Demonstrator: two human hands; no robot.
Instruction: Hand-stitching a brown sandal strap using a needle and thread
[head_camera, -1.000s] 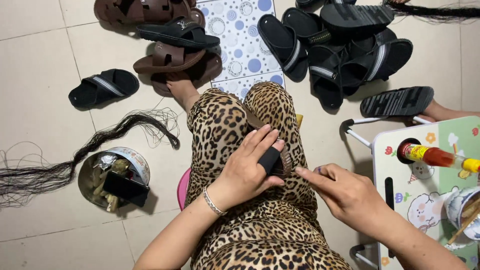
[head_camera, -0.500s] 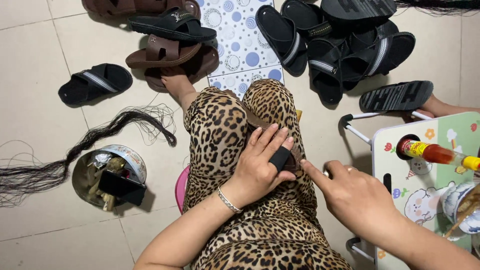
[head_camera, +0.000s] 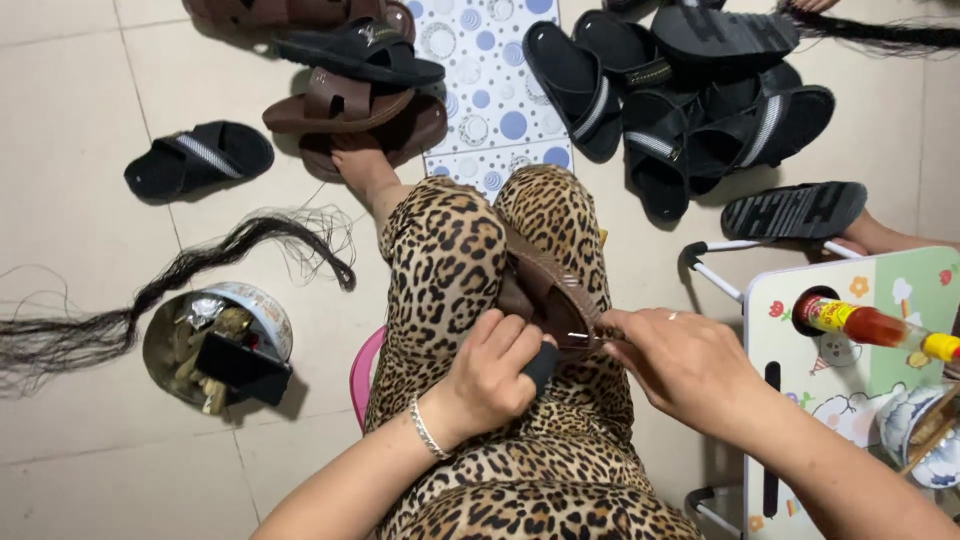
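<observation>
Our left hand is wrapped around the black handle of a brown hair brush on our lap. The brush's long axis runs up-left, away from us. Our right hand pinches its near edge, touching the left.

floor: pale tiles | dotted mat at top centre | left of mat: brown and black sandals, hair bundle, open tin | right of mat: black sandals, small folding table
</observation>
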